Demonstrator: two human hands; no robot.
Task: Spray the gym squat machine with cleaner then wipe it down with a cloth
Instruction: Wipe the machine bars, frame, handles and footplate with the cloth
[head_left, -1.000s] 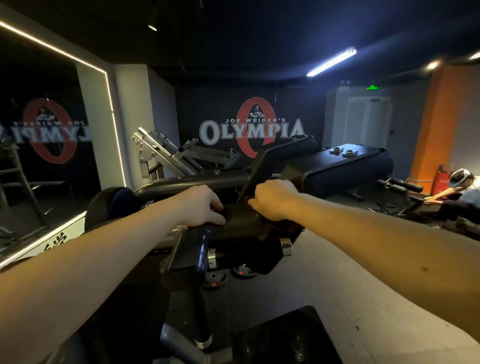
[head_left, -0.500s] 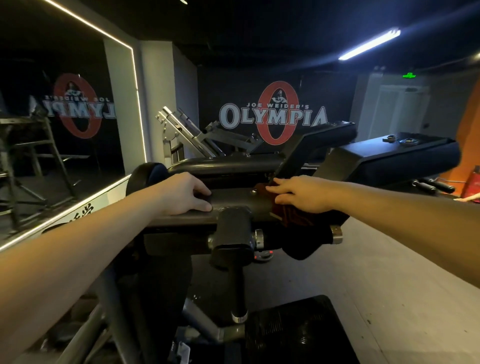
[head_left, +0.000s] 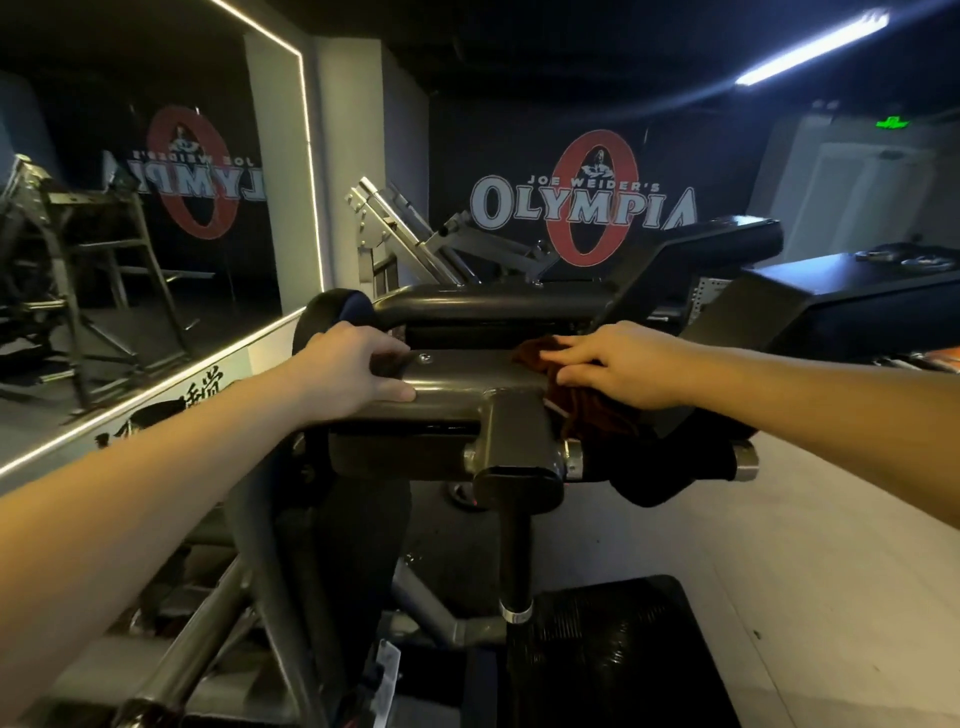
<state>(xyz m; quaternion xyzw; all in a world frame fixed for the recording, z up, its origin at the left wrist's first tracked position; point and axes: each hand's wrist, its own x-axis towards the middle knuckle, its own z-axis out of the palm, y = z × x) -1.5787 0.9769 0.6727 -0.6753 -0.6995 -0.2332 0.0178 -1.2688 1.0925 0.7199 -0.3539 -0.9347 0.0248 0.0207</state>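
While crossbar (head_left: 467, 375) runs left-right | left hand (head_left: 345, 371) grip curled round it | right hand (head_left: 618, 370) flat, pressing cloth (head_left: 587, 418)

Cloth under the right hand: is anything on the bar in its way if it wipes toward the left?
The right hand presses the cloth flat on the bar. Leftward the bar's top is bare apart from a small bolt head; beyond that the left hand grips the same bar and would block the wipe there.

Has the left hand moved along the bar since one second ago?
Yes. The left hand slid left along the bar, away from the right hand and toward the round pad.
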